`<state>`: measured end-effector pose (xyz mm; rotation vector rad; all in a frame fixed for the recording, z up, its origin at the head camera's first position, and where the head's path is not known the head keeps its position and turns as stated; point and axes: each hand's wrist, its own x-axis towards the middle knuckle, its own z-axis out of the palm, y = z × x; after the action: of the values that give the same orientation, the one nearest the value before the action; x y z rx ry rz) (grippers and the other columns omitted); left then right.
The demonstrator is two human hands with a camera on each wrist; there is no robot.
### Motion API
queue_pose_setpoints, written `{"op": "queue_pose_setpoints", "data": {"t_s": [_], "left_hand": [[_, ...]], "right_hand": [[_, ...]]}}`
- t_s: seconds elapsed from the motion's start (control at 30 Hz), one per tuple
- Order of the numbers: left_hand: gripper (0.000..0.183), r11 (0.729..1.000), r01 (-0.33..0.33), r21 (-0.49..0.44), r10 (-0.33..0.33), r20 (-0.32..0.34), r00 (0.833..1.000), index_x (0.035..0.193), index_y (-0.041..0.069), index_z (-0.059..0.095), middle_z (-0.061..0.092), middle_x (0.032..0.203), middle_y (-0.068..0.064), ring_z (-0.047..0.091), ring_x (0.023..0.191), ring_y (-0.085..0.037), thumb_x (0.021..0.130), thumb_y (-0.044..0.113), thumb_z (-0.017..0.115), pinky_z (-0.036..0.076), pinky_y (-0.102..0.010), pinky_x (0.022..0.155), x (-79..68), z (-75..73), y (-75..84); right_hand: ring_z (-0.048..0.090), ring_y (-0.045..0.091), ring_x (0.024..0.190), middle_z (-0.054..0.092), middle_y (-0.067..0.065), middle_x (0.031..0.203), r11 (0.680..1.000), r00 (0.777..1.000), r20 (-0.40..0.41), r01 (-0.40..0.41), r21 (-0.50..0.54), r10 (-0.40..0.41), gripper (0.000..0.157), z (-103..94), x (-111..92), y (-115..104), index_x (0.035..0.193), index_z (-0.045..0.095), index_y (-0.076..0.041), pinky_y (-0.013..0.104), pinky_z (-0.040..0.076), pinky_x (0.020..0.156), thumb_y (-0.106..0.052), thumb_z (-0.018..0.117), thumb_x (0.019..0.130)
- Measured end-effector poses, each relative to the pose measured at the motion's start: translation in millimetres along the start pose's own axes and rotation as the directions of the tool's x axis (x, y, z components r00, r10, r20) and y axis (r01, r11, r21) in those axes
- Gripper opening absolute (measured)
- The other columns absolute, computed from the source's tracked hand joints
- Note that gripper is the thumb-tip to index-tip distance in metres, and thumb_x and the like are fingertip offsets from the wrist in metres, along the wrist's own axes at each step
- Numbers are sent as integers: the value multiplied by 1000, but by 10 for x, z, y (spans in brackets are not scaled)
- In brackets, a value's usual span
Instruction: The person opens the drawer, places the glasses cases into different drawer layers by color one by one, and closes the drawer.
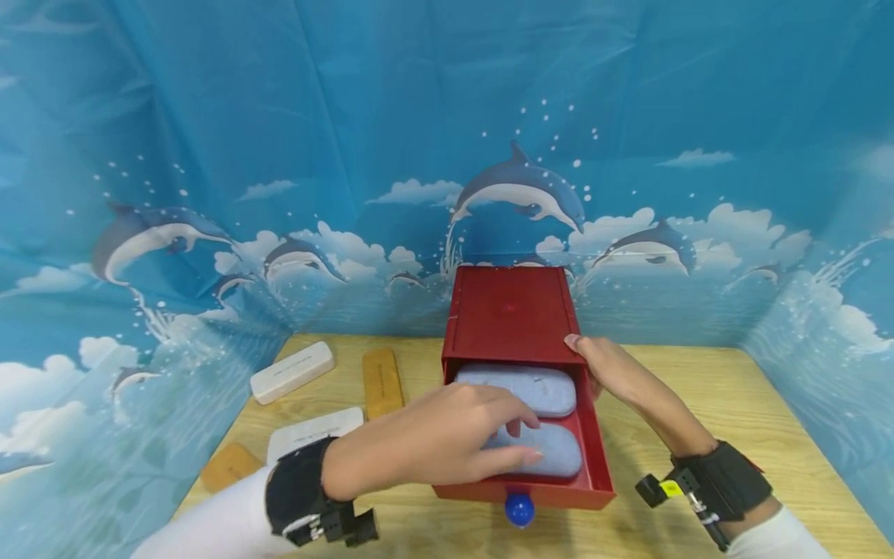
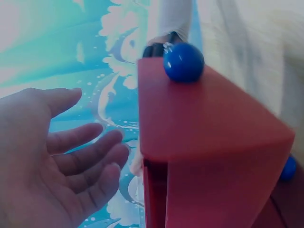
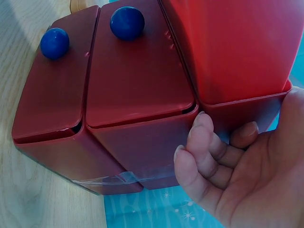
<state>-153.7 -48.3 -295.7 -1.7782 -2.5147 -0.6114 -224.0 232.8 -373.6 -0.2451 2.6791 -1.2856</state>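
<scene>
A dolphin-printed curtain backs the wooden table in the head view; loose cases lie at 9 o'clock, some half-hidden by the left forearm. The left hand, empty with loosely bent fingers, partly covers two blue cases in the red cabinet's pulled-out drawer. The right hand lays its thumb on the cabinet's edge. In the left wrist view, drawer walls conceal the blue cases. In the right wrist view, the slack right fingers are at the cabinet's side; the pulled-out drawer is cut off at 1 o'clock.

Cabinet solid dark red; open drawer also red, knob glossy blue at 6 o'clock. Pale blue-grey cases inside. Toward 9 o'clock: dark-lettered white cases, mustard cases. Table pale yellow woodgrain. Backdrop at 12 o'clock: blue, grey-blue and white dolphins, white clouds. Sleeves white, wrist straps black.
</scene>
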Motion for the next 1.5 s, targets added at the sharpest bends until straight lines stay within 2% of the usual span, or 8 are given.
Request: {"op": "queue_pose_setpoints", "data": {"t_s": [0.13,0.27,0.37,0.5,0.6,1.0,1.33,1.5], "left_hand": [[33,971,64,-228,-49,72,996,112,18,63,61,91,17,52,74,11,98,44,49,46,-10,65,-97,-37,42],[26,889,126,-441,-67,148,987,110,21,63,63,91,17,56,78,6,99,40,49,49,-16,67,-192,-51,79],[22,763,188,-618,-70,210,975,110,20,63,66,90,13,60,77,-1,99,34,51,52,-23,64,-261,-37,110],[25,549,225,-805,-19,257,966,115,13,62,68,96,0,64,78,-10,99,28,51,55,-35,60,-349,41,128],[30,450,240,-860,25,280,960,120,9,58,67,102,-3,63,85,-10,99,29,50,56,-38,66,-424,138,129],[33,407,259,-876,24,293,956,125,10,55,63,105,-1,59,96,-6,101,29,45,51,-32,85,-584,445,120],[34,260,426,-867,-43,430,902,129,9,52,62,110,5,58,103,-9,103,29,40,47,-28,89,-691,744,90],[33,159,475,-865,-93,466,880,127,13,55,62,115,4,57,106,-12,103,29,39,47,-29,89,-748,871,72]], "right_hand": [[59,29,51,58,11,52,1000,1000,-8,-1,3,1,66,6,-1,3,90,66,-1,39,51,62,-51,24,102],[59,29,51,59,10,54,1000,1000,-9,0,1,0,65,8,-1,9,92,66,0,38,51,61,-50,24,102],[60,28,52,60,10,57,1000,1000,-2,6,4,-6,65,7,-3,11,92,66,0,39,51,59,-50,24,102],[60,29,53,61,10,59,1000,1000,2,14,11,-14,65,2,-4,10,94,66,-1,39,51,58,-51,24,102],[60,29,53,61,10,59,1000,1000,4,10,11,-10,65,6,-2,12,95,65,0,39,51,59,-51,25,102],[60,28,51,59,10,54,1000,1000,-10,-13,-23,13,66,-1,1,-1,91,65,0,40,50,68,-50,24,102],[60,29,51,59,11,53,1000,1000,4,-10,5,10,67,4,3,-1,97,66,1,39,51,65,-51,24,102],[60,29,51,61,10,57,1000,1000,4,0,-2,0,67,2,4,12,99,66,1,39,51,65,-51,24,102]]}}
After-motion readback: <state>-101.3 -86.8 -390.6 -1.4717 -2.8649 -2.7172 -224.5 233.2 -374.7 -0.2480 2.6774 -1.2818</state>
